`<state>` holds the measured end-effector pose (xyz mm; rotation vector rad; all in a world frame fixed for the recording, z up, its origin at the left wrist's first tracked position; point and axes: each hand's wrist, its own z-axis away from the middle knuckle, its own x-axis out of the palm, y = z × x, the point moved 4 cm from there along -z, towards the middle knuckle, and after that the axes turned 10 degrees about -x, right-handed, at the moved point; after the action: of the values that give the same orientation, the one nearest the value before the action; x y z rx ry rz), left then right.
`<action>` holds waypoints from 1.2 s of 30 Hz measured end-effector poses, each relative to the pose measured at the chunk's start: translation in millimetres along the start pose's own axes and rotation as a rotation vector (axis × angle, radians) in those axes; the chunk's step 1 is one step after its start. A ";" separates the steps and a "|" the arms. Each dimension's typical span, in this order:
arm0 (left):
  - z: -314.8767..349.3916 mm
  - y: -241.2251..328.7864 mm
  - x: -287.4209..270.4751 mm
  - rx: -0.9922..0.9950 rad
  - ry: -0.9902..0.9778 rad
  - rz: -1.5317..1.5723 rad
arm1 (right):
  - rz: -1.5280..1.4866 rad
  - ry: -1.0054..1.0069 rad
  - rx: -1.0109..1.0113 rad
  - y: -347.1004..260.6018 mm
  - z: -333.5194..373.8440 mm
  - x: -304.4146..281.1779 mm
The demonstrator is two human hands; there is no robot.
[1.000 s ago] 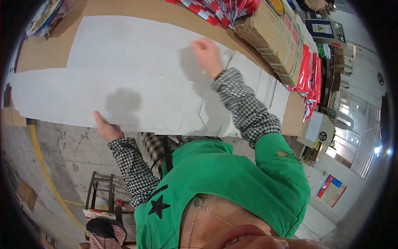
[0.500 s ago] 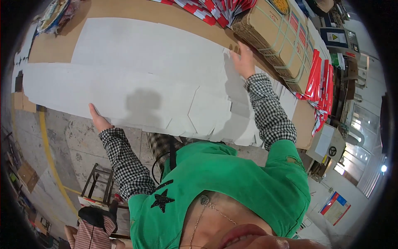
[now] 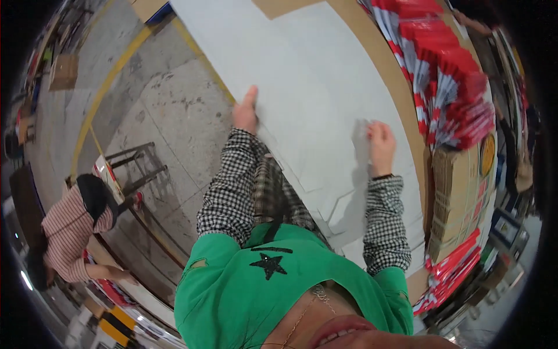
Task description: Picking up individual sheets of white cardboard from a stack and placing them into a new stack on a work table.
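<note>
Large white cardboard sheets lie layered in front of me, with stepped and cut edges at the near end. My left hand is at their left edge, its thumb stretched over the top; the other fingers are mostly hidden, and it looks closed round the edge. Over the right part of the sheets is my right hand, fingers curled in and nothing visible between them. It casts a shadow on the white surface. Brown cardboard shows beneath the sheets along the far side.
To the right are a pile of red and white printed pieces and a strapped bundle of brown cardboard. More red pieces lie nearer. At left, a person in stripes bends beside a dark metal frame.
The view has turned, so the sheets now run up and away from me. My right hand has left the far edge, its fingers now curled over the sheets. My left hand stays at the edge.
</note>
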<state>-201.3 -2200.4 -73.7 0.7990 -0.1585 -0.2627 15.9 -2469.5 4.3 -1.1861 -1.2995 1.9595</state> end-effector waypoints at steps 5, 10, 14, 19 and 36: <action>24.7 7.9 17.9 -0.002 0.023 0.094 | 0.445 -0.101 -0.518 -51.9 -40.5 104.7; 24.4 4.0 18.3 -0.031 -0.039 0.206 | 0.136 -0.356 -0.007 -87.1 -41.3 101.8; 36.1 9.9 28.9 -0.020 -0.090 0.247 | 0.131 -0.468 0.105 -69.7 -53.6 90.7; 34.0 -2.7 24.2 -0.044 -0.063 0.204 | 0.127 -0.415 0.099 -57.7 -43.0 100.6; 36.3 9.2 26.7 -0.014 -0.043 0.228 | 0.297 -0.426 0.093 -70.5 -44.9 97.3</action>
<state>-182.9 -2226.9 -41.0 0.7544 -0.2860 -0.0656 3.0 -2343.3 23.1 -0.9941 -1.2654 2.5662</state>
